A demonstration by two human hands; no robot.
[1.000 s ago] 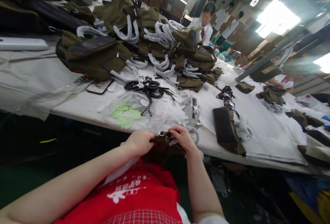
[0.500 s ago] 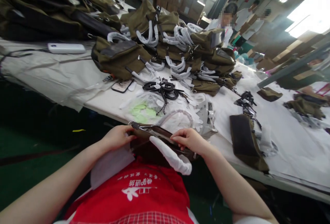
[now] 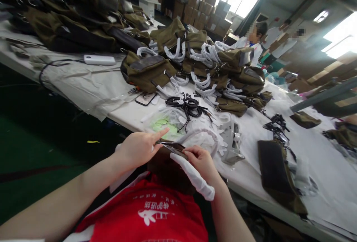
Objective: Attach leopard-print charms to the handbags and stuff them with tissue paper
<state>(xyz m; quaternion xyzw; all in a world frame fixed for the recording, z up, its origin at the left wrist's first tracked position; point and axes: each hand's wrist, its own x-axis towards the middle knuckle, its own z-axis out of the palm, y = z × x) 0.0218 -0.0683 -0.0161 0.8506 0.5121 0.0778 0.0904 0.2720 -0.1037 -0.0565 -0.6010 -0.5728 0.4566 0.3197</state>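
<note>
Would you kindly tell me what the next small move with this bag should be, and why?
Perhaps spread the bag slightly wider: the left hand is at one end of the zip, the right hand pinches its edge, and the narrow opening shows little inside.

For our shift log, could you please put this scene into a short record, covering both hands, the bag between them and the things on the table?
Left hand: left hand at one end of the bag's opening, index finger extended; exact grip unclear
Right hand: right hand pinching the opening's edge
Bag: brown bag, in front of a red apron
Handle: white-wrapped handle on the bag's near side
Table: white table with phone, black cords, pile of olive bags
</note>
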